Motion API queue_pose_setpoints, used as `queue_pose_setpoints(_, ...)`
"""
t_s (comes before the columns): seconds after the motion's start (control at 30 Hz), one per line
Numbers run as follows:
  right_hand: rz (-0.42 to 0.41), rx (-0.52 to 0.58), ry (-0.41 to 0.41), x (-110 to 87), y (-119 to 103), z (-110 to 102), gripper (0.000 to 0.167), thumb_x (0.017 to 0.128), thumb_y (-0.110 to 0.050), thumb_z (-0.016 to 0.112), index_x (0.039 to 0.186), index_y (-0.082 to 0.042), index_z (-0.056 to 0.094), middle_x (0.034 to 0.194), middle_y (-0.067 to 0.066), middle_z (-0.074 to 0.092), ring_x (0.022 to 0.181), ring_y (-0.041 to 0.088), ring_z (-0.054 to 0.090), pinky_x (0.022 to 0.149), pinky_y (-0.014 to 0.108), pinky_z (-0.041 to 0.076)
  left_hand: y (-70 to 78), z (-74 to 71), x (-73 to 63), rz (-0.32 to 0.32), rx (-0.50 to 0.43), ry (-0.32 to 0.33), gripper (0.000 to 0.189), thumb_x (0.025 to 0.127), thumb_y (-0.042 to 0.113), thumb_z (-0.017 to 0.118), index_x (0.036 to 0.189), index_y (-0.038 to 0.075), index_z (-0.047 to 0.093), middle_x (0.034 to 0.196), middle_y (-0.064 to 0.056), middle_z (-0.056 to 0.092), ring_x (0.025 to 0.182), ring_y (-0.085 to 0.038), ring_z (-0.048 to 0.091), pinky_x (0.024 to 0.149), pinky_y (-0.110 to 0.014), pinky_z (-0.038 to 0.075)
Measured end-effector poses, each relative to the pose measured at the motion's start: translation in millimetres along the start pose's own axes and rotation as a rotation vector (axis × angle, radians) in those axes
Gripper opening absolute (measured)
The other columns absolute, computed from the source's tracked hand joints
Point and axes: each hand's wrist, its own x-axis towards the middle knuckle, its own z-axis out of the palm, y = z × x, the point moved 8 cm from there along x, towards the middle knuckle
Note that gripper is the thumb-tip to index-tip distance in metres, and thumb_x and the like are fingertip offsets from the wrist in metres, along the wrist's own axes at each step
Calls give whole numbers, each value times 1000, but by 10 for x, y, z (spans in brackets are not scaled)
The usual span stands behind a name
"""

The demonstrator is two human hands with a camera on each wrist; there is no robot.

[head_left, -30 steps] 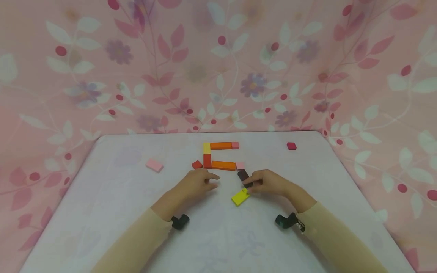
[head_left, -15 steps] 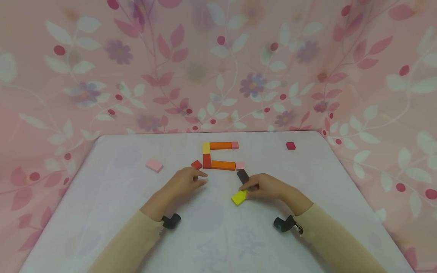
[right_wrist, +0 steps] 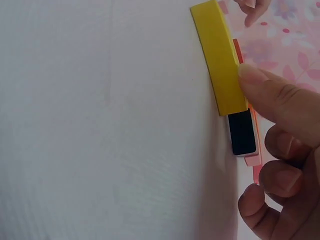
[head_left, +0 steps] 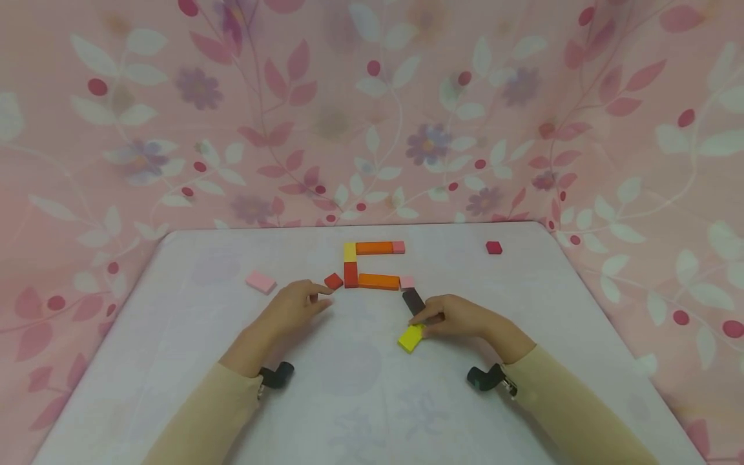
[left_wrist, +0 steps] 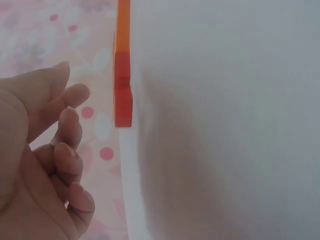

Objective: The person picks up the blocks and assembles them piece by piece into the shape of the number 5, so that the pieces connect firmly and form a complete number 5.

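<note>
My right hand (head_left: 459, 318) pinches one end of a flat yellow block (head_left: 410, 338) between thumb and index finger. In the right wrist view the thumb (right_wrist: 255, 77) lies against the long side of that block. Behind it rests a dark block (head_left: 414, 301), partly covered by the right hand's fingers. My left hand (head_left: 293, 307) holds nothing; its fingers are relaxed, and the index fingertip comes right by a small red block (head_left: 334, 281). In the left wrist view the left hand's fingers hang loosely bent beside a red block (left_wrist: 123, 107).
Flat blocks form a bracket open to the right: yellow (head_left: 349, 252), red (head_left: 351, 274), and two orange bars (head_left: 379, 281) ending in pink squares (head_left: 407, 282). A pink block (head_left: 261, 281) lies left and a crimson one (head_left: 494, 247) far right on the white table (head_left: 360, 413).
My left hand has moved left, from in front of the bracket towards the small red block. The right thumb and index finger have closed on the yellow block, which has shifted slightly right.
</note>
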Motion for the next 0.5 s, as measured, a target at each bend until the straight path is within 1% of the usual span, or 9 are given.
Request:
queue_pose_setpoints(0.1, 27, -4, 17, -7, 37, -12, 32, 86, -23, 80, 117, -33, 76, 79, -9, 53, 76, 11, 52, 67, 24, 46, -89, -95, -13, 7, 1, 54, 32, 95, 32, 70, 125, 21, 72, 89, -1, 58, 84, -21, 51, 72, -34, 44)
queue_pose_setpoints(0.2, 18, 4, 26, -4, 29, -12, 32, 86, -24, 81, 117, -30, 76, 78, -8, 51, 75, 11, 51, 66, 24, 45, -195, -202, -29, 3, 19, 117, 34, 96, 30, 68, 127, 16, 71, 89, -4, 58, 80, -22, 50, 69, -35, 43)
queue_pose_setpoints(0.4, -7, 9, 21, 4, -17, 18, 32, 85, -25, 81, 117, -26, 77, 79, -9, 51, 75, 10, 49, 66, 24, 43, -369, -457, -97, -76, 65, 249, 38, 98, 27, 65, 130, 8, 67, 92, -12, 61, 81, -27, 54, 71, -41, 45)
queue_pose_setpoints(0.5, -1, 5, 23, 2, -9, 22, 31, 85, -23, 82, 116, -27, 77, 78, -9, 51, 74, 10, 49, 66, 24, 43, -448, -555, -134, -126, 69, 292, 41, 98, 28, 64, 132, 6, 65, 92, -14, 61, 82, -29, 55, 71, -44, 44)
